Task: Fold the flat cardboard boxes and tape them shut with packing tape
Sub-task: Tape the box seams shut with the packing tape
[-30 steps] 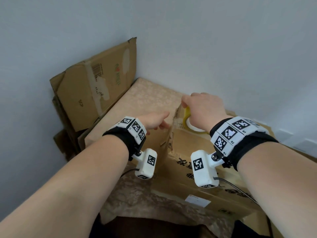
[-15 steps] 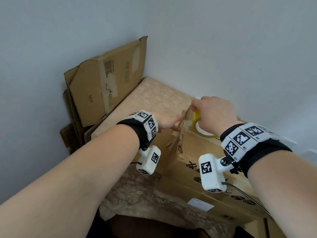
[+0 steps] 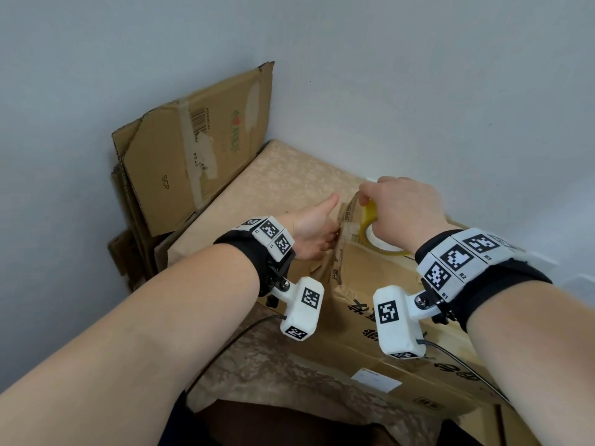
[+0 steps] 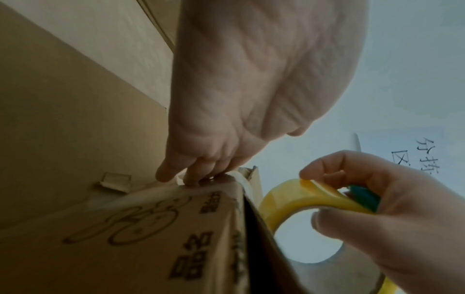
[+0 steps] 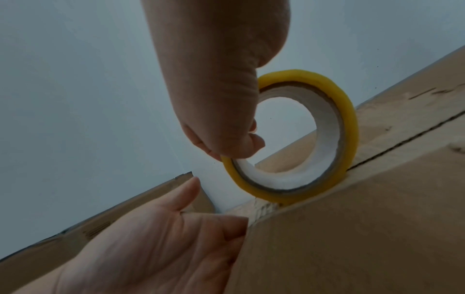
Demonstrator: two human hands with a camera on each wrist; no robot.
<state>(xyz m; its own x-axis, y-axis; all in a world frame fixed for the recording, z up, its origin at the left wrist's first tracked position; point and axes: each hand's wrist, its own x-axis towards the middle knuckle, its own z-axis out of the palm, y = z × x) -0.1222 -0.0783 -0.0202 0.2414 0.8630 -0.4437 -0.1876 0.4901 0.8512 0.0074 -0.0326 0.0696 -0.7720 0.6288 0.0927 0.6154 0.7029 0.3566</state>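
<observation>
Standing on edge on the top seam of the box, the tape roll is pinched at its rim by the right hand. Fingertips of the left hand press the tape end against the box's corner, thumb raised. Flattened cartons lean against the wall.
</observation>
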